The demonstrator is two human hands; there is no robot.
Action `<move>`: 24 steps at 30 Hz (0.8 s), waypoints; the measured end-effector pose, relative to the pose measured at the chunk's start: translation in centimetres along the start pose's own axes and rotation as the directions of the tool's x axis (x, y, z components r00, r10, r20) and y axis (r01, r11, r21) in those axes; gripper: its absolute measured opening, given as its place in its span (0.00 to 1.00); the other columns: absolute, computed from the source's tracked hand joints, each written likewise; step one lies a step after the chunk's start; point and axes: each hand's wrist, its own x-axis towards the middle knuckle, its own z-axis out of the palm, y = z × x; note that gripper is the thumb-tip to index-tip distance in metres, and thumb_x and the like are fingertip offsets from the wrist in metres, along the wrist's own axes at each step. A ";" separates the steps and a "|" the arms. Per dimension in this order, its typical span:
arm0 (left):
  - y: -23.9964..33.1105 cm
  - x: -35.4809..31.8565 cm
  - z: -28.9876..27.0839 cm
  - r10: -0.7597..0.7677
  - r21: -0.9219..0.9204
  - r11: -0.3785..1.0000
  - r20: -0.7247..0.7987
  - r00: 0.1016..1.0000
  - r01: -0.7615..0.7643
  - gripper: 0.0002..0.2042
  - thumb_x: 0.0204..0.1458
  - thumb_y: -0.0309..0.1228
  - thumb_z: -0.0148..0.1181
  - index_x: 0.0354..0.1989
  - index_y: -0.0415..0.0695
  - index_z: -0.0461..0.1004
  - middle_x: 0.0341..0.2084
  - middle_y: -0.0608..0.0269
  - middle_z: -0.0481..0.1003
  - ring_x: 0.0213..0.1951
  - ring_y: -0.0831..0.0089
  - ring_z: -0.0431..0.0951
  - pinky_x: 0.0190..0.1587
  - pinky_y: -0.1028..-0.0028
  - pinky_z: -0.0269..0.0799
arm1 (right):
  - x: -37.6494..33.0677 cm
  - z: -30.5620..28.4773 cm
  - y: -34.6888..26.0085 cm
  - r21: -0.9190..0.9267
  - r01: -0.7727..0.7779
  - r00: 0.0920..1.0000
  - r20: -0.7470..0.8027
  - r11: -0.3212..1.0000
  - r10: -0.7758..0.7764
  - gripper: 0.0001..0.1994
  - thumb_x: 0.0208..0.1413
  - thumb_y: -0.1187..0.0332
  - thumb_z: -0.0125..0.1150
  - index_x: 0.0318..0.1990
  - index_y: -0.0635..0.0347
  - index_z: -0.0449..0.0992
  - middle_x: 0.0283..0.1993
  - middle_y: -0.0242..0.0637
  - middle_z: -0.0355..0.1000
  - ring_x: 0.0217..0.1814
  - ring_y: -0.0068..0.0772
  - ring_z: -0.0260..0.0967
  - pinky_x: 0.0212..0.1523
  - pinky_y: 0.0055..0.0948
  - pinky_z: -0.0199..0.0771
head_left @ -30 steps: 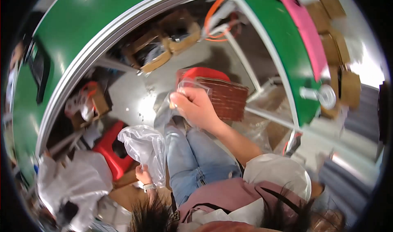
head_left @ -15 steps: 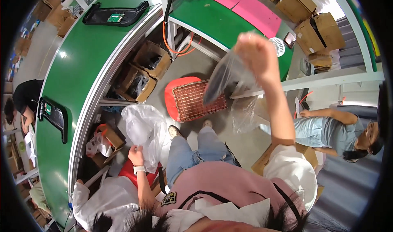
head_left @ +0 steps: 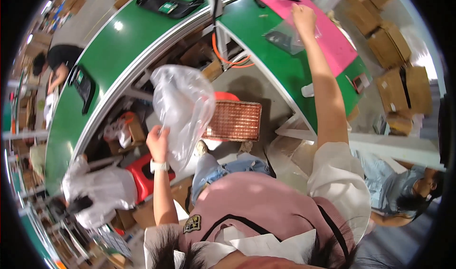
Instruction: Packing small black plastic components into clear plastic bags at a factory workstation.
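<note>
My left hand [head_left: 157, 140] is closed on the edge of a big clear plastic bag [head_left: 183, 105], which billows out in front of it beside the stool. Stretched far forward over the right-hand table, my right hand [head_left: 305, 21] is a closed fist gripping a small clear plastic bag [head_left: 286, 37]. Something dark and flat shows inside that bag; its kind I cannot make out. The small bag is over the green tabletop, next to a pink sheet [head_left: 332, 43]. Whether it touches the table cannot be told.
A stool [head_left: 235, 121] with a woven brown mat stands before my feet. Black curved housings [head_left: 171, 5] with green boards lie on the long green table [head_left: 111, 55]. A white cup-like thing [head_left: 308, 90] lies on the right table. People sit at left and right; cartons [head_left: 406, 88] stand far right.
My right hand has moved forward, carrying the small bag from above the stool to over the green table. My left hand and the big bag have risen forward. The view has shifted.
</note>
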 end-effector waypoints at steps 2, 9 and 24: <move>2.4 -0.7 1.5 0.055 0.093 0.994 -0.029 0.998 -0.052 0.11 0.40 0.33 0.59 0.26 0.36 0.71 0.14 0.53 0.68 0.18 0.71 0.67 0.25 0.70 0.63 | -1.0 2.6 4.1 -0.134 0.068 0.994 0.096 0.989 -0.055 0.18 0.51 0.60 0.49 0.21 0.67 0.75 0.25 0.54 0.71 0.32 0.54 0.70 0.35 0.48 0.67; 11.3 -2.7 5.8 0.053 0.199 0.979 -0.061 0.997 -0.040 0.11 0.41 0.34 0.58 0.26 0.38 0.71 0.19 0.46 0.72 0.26 0.50 0.74 0.28 0.63 0.67 | -6.2 -2.4 -2.1 -0.235 0.303 0.951 0.019 0.923 -0.308 0.15 0.53 0.59 0.51 0.43 0.58 0.71 0.43 0.48 0.68 0.44 0.46 0.67 0.39 0.43 0.67; 14.6 -2.1 9.0 0.271 0.091 0.960 -0.047 0.961 -0.266 0.06 0.41 0.27 0.57 0.26 0.40 0.70 0.14 0.47 0.70 0.20 0.52 0.74 0.23 0.65 0.67 | -28.1 1.3 -8.1 0.442 0.275 -0.052 0.894 0.854 -0.446 0.15 0.50 0.69 0.47 0.46 0.61 0.69 0.35 0.49 0.71 0.41 0.51 0.69 0.41 0.41 0.68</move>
